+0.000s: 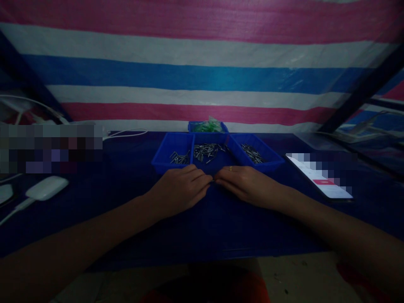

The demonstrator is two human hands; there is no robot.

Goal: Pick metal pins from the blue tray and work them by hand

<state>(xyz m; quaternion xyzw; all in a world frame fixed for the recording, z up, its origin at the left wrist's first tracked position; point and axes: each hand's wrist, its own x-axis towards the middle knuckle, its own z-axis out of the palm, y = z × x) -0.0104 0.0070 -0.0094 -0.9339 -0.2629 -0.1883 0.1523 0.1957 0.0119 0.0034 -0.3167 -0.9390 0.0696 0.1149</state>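
Fingertip to fingertip, my left hand (187, 187) and my right hand (249, 185) meet over the blue table, both closed in a pinch. A tiny glint shows between the fingertips, too small and dark to name. Just beyond my left hand is a blue bin (160, 152) with thin metal pins (180, 158), some of which look bent. Another blue bin (269, 156) beyond my right hand holds similar metal pins (252, 154). Between the two bins lies a loose pile of short metal pins (206, 151).
Behind the pile stands a third blue bin (191, 127) with green plastic bags (208, 125). A lit phone (318, 179) lies at right. A white charger (47, 187) and white cables (126, 134) are at left. The table's front edge (221, 254) runs below my hands.
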